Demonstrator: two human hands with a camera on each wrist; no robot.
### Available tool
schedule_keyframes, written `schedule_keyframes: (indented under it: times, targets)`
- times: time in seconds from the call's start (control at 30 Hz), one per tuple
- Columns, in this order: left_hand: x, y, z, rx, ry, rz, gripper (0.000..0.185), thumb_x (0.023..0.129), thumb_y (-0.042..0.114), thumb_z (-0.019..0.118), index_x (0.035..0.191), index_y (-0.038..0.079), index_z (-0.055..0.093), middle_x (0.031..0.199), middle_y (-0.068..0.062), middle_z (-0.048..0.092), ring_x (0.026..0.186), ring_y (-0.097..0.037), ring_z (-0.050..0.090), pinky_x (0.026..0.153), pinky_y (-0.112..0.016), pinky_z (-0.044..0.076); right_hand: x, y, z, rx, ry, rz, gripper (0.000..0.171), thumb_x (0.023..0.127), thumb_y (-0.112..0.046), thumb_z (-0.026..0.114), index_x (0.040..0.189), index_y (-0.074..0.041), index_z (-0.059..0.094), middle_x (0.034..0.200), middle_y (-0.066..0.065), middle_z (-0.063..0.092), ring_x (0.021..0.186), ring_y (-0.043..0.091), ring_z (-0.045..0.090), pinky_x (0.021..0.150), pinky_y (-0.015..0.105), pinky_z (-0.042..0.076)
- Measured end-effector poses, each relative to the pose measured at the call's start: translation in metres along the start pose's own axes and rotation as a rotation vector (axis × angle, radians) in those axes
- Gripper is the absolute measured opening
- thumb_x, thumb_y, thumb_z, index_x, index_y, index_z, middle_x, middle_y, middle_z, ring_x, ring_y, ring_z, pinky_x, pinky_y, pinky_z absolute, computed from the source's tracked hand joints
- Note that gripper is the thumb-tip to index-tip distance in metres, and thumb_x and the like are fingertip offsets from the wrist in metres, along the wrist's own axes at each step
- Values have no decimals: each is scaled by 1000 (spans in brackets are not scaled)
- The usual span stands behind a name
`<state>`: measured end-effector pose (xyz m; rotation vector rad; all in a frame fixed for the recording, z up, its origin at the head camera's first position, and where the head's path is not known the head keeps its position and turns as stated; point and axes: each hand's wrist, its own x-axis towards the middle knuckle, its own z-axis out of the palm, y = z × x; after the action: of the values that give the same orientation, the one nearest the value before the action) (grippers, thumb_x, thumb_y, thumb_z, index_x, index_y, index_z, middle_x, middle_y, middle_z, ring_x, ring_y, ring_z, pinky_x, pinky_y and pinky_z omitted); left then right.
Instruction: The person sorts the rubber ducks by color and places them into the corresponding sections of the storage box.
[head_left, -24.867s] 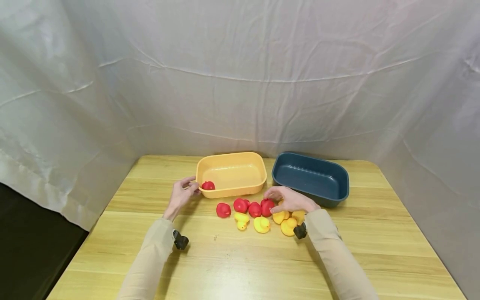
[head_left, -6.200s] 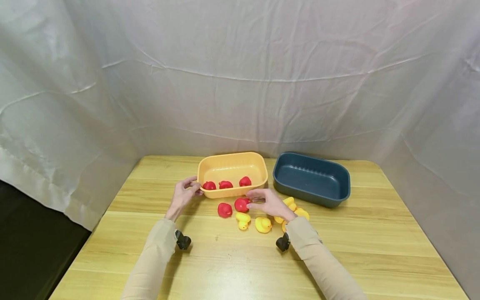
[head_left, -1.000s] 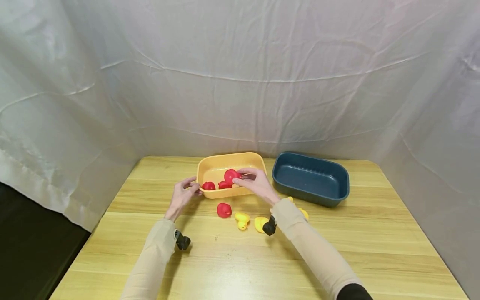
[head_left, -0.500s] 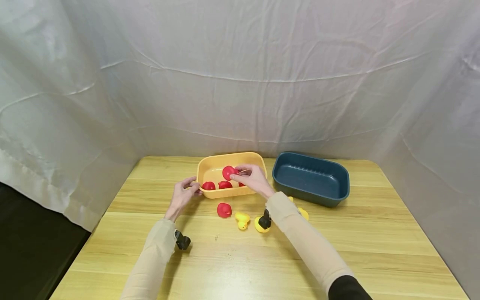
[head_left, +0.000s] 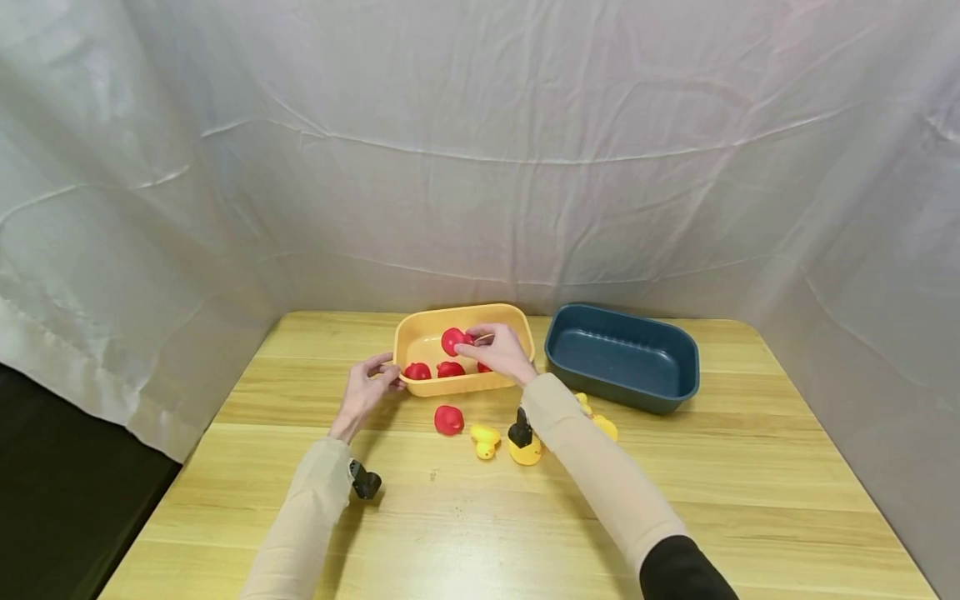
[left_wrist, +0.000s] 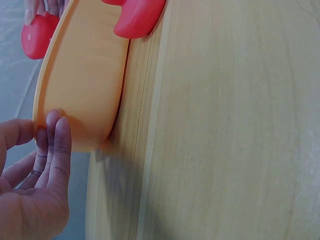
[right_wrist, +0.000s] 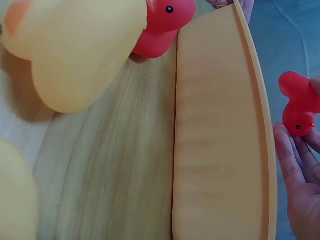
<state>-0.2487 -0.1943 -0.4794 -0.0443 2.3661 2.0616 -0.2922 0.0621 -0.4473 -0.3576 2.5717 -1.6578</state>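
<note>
We have the right hand [head_left: 498, 352] over the yellow-orange plastic tub [head_left: 420, 333] near the far edge of the tabletop [head_left: 480, 517], with its fingertips pinched on a small red rubber duck [head_left: 452, 340]. In the right wrist view the duck [right_wrist: 297, 107] sits at the fingertips [right_wrist: 295, 160], just past the tub's near rim. To do this well, we judge that the duck should go lower, well inside the walls and onto a bare patch of the tub floor, before the fingers loosen, so it neither bounces out nor lands on the other red ducks [head_left: 435, 370] lying along the near wall.

Our left hand [head_left: 365, 390] steadies the tub at its left end. In the left wrist view the fingers [left_wrist: 59, 145] lie nearly straight against the outer wall and the thumb rests at the rim [left_wrist: 47, 90]; we cannot tell whether the thumb hooks over it. Light pressure should be enough to stop the tub sliding.

One more red rubber duck [head_left: 448, 420] stands on the tabletop just in front of the tub, between our forearms. The yellow rubber ducks [head_left: 485, 439] are beside it. The dark blue plastic tub [head_left: 622, 354] sits to the right of the yellow-orange one, towards the far right corner.
</note>
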Motion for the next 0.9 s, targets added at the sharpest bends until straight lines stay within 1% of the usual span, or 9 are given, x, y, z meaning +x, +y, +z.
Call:
schedule_keyframes:
  times: [0.23, 0.6, 0.77, 0.9]
  targets:
    - [-1, 1, 0, 1, -1, -3, 46, 99, -1, 55, 142, -15, 44, 103, -22, 65, 71, -6, 67, 80, -32, 64, 4, -2, 4, -51, 4, 15, 42, 86, -28, 80, 119, -4, 71, 117, 13, 73, 103, 28, 69, 88, 33, 61]
    - [-3, 2, 1, 10, -4, -2, 47, 100, 1, 56, 142, -14, 45, 101, -17, 66, 71, -6, 68, 83, -36, 64, 15, -1, 11, -70, 0, 20, 40, 86, -27, 80, 117, -2, 72, 114, 14, 73, 101, 28, 69, 92, 37, 59]
    - [-2, 1, 1, 13, 2, -1, 46, 99, 1, 56, 141, -14, 46, 99, -16, 66, 70, -6, 68, 83, -36, 64, 19, -1, 17, -90, -3, 30, 45, 86, -29, 80, 120, -1, 70, 118, 15, 72, 102, 28, 69, 93, 36, 59]
    - [-2, 0, 0, 14, 4, -3, 46, 99, 1, 56, 141, -14, 46, 101, -18, 66, 70, -6, 68, 84, -37, 64, 20, -4, 20, -99, -11, 32, 48, 87, -30, 79, 123, 0, 69, 121, 15, 72, 104, 27, 69, 94, 36, 58]
